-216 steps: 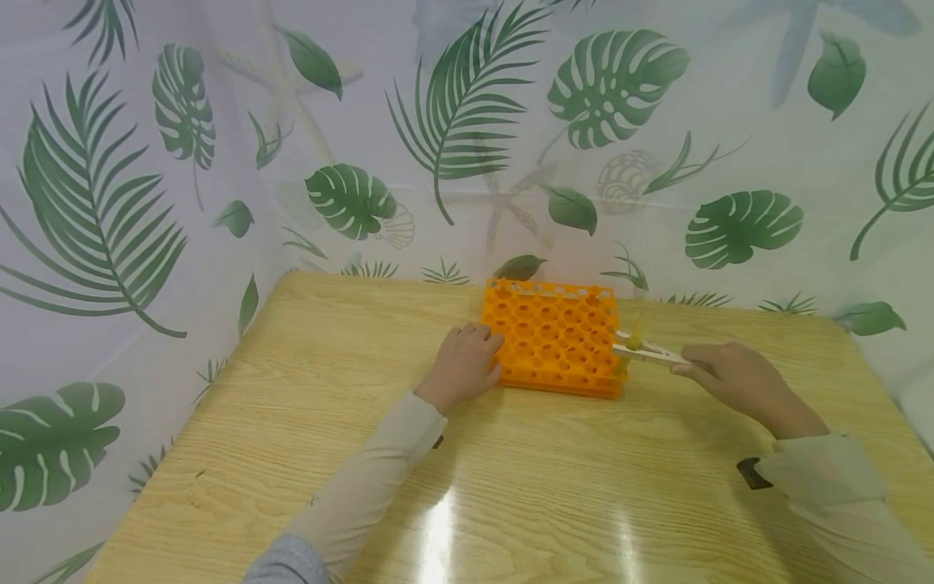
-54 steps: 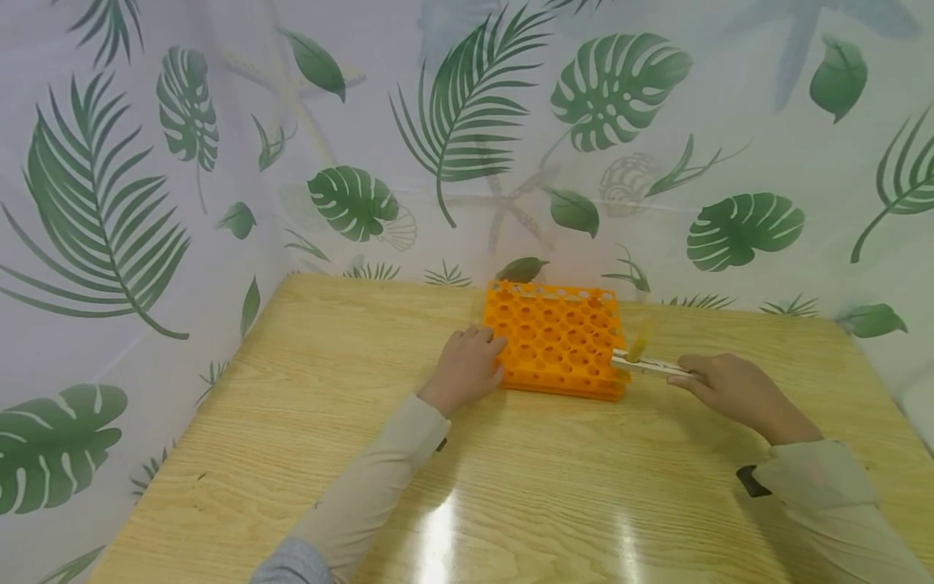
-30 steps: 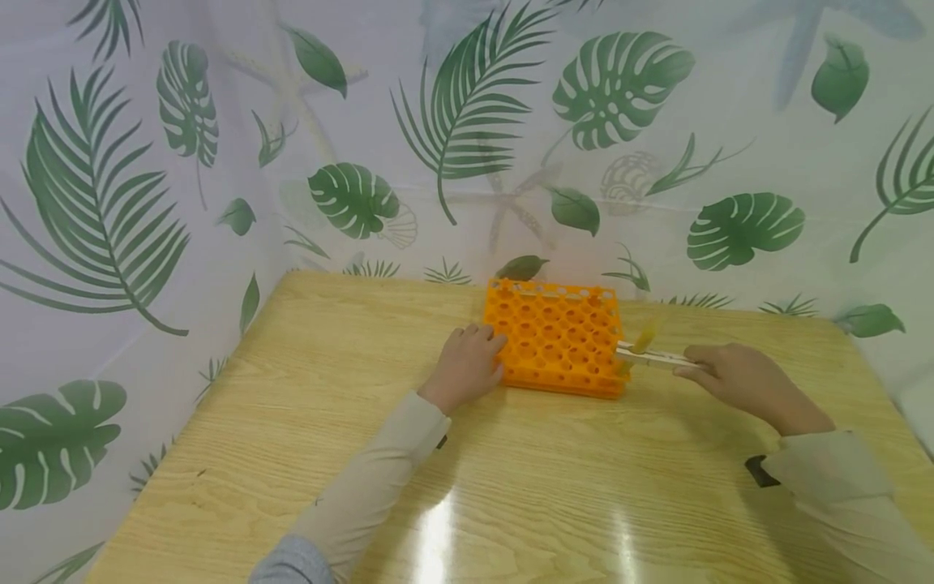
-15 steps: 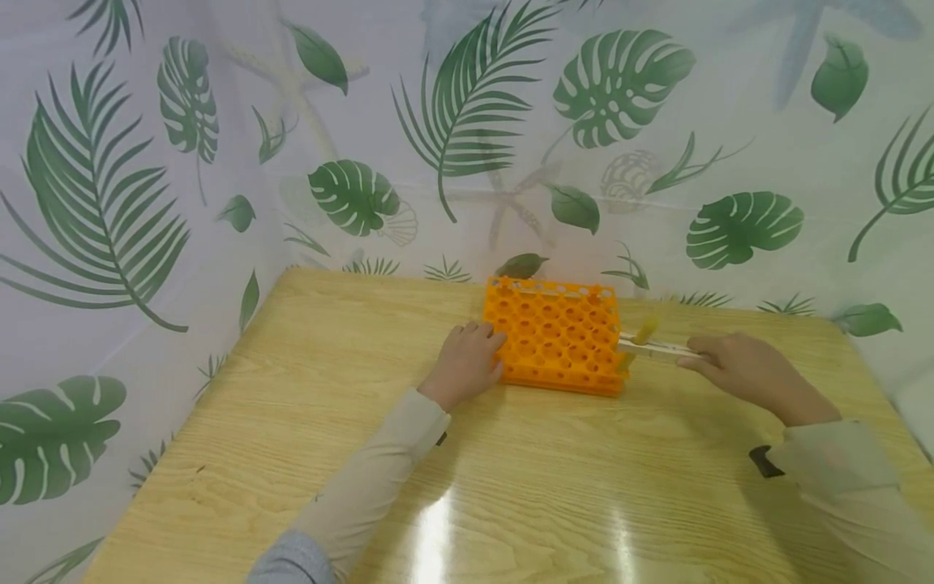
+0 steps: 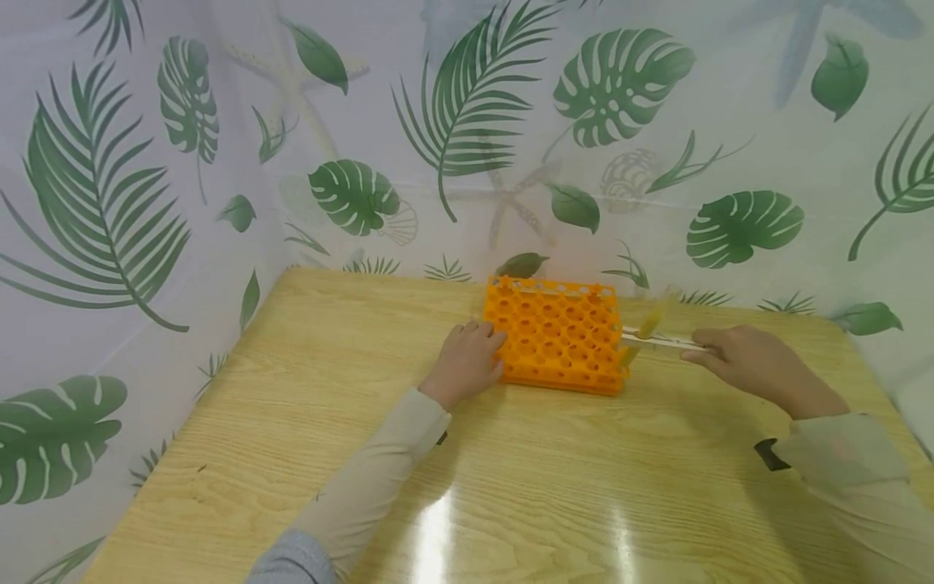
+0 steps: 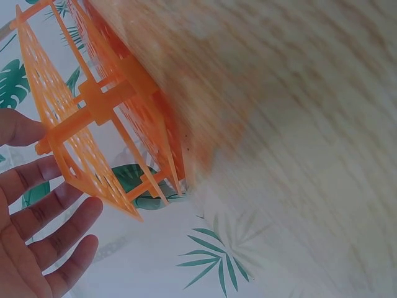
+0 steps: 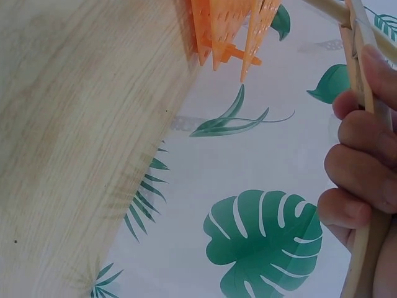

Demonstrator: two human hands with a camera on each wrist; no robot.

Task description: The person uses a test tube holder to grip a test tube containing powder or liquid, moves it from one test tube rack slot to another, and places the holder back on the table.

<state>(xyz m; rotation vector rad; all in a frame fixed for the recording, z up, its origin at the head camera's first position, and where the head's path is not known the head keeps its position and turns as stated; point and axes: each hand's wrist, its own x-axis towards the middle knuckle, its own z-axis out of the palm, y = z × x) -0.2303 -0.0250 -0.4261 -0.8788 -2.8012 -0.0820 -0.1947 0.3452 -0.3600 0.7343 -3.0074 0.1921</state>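
Two hands, one rack, one tube, one wooden clamp, all at or above one desk (image 5: 306,365).

The orange rack (image 5: 550,332) stood on the desk near the back edge, slightly right of centre in the head view. Its top had several rows of round holes; the right wrist view showed three tiers.

The left hand (image 5: 464,363) held the rack's left end, fingers bent over the edge. The left wrist view had the thumb and fingers at the end frame, the outer fingers apart from each other.

The right hand (image 5: 755,365) grasped the wooden clamp (image 5: 673,344), fingers wrapped round its handle, clamp pointing left toward the rack's right end. The clamp carried the tube (image 5: 650,320), tilted, top leaning right, outside the rack's holes. Yellow contents in the tube, upper end clear. Lower end was right by the rack's right side; couldn't tell if touching.

Two pale sleeves, left sleeve (image 5: 383,470) and right sleeve (image 5: 861,478), one dark piece (image 5: 771,454) showing under the right cuff. Behind the desk, a white backdrop (image 5: 467,235) printed with green leaves, shells and starfish.
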